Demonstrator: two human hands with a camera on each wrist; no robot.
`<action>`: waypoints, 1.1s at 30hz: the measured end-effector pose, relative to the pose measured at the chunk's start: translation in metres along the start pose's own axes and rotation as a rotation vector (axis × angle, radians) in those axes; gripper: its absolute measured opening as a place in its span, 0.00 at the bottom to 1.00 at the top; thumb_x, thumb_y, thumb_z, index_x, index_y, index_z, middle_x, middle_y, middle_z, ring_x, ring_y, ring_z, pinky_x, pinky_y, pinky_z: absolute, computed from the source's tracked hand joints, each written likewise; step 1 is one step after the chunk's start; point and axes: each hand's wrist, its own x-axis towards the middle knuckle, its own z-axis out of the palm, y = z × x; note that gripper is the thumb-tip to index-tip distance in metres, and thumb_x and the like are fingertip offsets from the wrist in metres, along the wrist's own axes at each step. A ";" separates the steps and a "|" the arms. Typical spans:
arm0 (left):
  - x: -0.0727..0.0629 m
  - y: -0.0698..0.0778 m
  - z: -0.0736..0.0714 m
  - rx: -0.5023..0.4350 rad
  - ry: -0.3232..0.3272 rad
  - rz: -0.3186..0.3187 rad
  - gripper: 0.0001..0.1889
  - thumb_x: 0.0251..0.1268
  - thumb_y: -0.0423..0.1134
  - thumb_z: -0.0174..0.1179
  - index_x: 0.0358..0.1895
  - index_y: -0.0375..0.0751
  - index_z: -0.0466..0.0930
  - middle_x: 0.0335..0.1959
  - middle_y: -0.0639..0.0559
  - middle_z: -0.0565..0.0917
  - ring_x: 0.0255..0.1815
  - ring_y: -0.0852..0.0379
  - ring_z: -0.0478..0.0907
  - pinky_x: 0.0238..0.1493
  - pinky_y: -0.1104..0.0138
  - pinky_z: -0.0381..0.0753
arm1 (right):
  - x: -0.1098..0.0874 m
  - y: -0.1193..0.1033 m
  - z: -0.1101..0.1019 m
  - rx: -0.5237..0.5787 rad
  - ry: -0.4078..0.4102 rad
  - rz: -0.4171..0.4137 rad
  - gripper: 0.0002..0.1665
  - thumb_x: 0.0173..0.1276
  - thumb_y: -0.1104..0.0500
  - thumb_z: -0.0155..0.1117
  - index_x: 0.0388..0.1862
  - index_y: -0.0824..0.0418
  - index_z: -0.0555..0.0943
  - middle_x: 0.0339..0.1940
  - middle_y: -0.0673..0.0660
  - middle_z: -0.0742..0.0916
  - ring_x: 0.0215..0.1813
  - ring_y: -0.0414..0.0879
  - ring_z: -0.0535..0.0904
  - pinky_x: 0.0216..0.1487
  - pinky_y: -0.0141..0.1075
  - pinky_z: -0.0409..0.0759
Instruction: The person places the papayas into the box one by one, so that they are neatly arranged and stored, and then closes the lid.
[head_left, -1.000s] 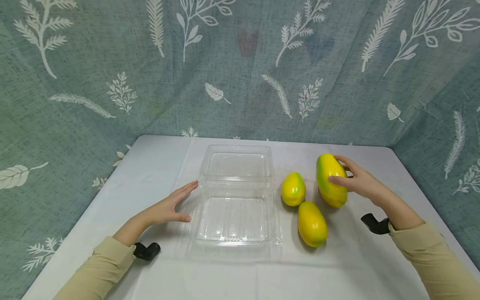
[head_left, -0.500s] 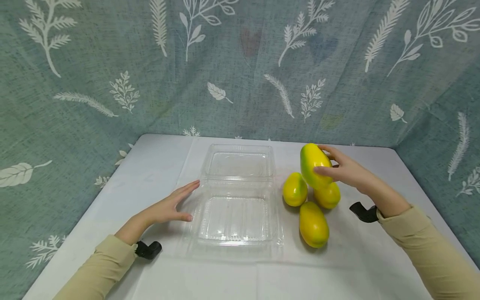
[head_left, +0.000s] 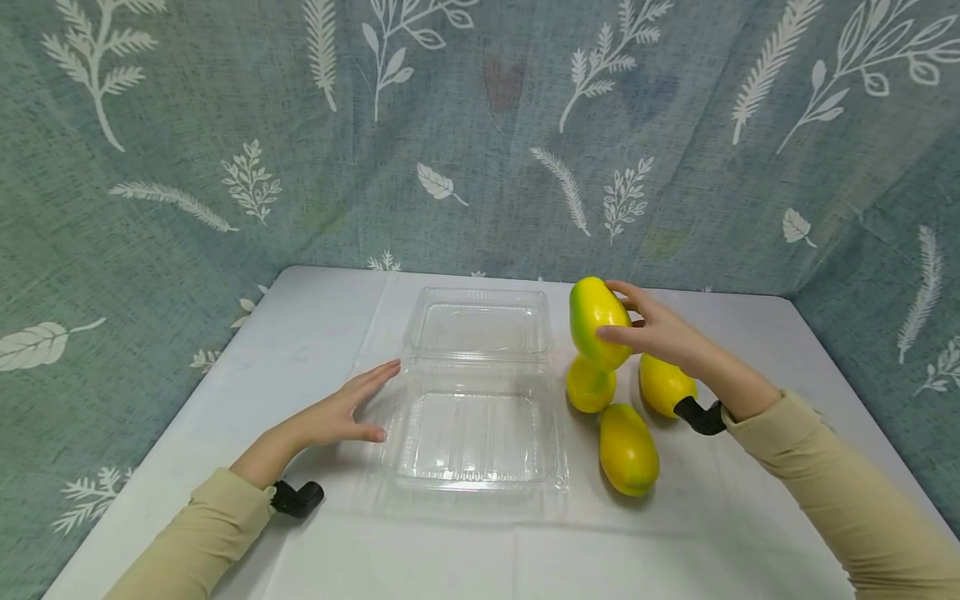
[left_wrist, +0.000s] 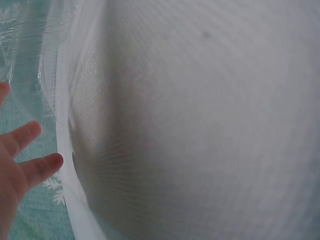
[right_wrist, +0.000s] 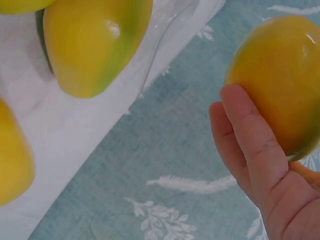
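Note:
My right hand (head_left: pixel 663 329) grips a yellow-green mango (head_left: pixel 597 321) from its right side and holds it above the table. In the right wrist view the fingers lie along that mango (right_wrist: pixel 280 75). Below it in the head view, partly covered, sits a second mango (head_left: pixel 590 392). Another mango (head_left: pixel 628 450) lies nearer the front, and one more (head_left: pixel 663 385) is partly behind the right wrist. A clear plastic clamshell box (head_left: pixel 465 485) stands unfolded, its lid (head_left: pixel 480 327) toward the back. Beside the box's left edge is my left hand (head_left: pixel 330 417), fingers spread; whether it touches cannot be told.
A white cloth covers the table (head_left: pixel 420 554). Behind it hangs a green leaf-patterned curtain (head_left: pixel 495 217). Black curved pieces sit at the left wrist (head_left: pixel 297 500) and the right wrist (head_left: pixel 701 415).
The right hand has lifted the mango and carried it left, toward the box. The mango formerly behind it now shows on the table. The left hand has stayed in place.

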 end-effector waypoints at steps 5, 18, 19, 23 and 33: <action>-0.001 0.000 0.001 0.004 -0.001 -0.008 0.51 0.46 0.43 0.69 0.71 0.37 0.47 0.73 0.42 0.48 0.71 0.36 0.43 0.61 0.36 0.50 | 0.008 -0.002 0.006 0.042 -0.020 -0.010 0.49 0.64 0.43 0.58 0.74 0.50 0.42 0.72 0.66 0.52 0.65 0.64 0.62 0.55 0.52 0.73; -0.001 0.000 0.001 0.010 0.002 0.001 0.50 0.47 0.43 0.69 0.71 0.37 0.47 0.73 0.43 0.48 0.71 0.37 0.44 0.61 0.36 0.50 | 0.020 -0.014 0.029 0.089 -0.065 -0.052 0.46 0.64 0.44 0.57 0.74 0.48 0.45 0.72 0.64 0.56 0.64 0.61 0.65 0.54 0.49 0.74; -0.001 0.000 0.001 0.014 0.002 0.002 0.50 0.47 0.43 0.69 0.71 0.37 0.47 0.73 0.43 0.48 0.71 0.37 0.44 0.61 0.36 0.50 | 0.020 -0.015 0.031 0.093 -0.072 -0.053 0.46 0.64 0.44 0.57 0.74 0.48 0.46 0.71 0.63 0.57 0.64 0.61 0.66 0.54 0.49 0.74; -0.001 0.000 0.000 0.033 0.006 0.005 0.50 0.47 0.43 0.69 0.71 0.37 0.48 0.73 0.43 0.49 0.71 0.38 0.44 0.62 0.37 0.51 | 0.023 -0.020 0.039 0.099 -0.103 -0.058 0.45 0.64 0.44 0.57 0.73 0.47 0.46 0.72 0.62 0.57 0.64 0.61 0.66 0.55 0.49 0.73; -0.002 0.002 -0.001 0.040 0.013 0.039 0.47 0.47 0.43 0.69 0.70 0.37 0.52 0.73 0.46 0.48 0.71 0.40 0.43 0.62 0.39 0.52 | 0.030 -0.029 0.060 0.152 -0.171 -0.084 0.44 0.63 0.46 0.59 0.72 0.44 0.48 0.70 0.59 0.59 0.62 0.57 0.69 0.53 0.46 0.74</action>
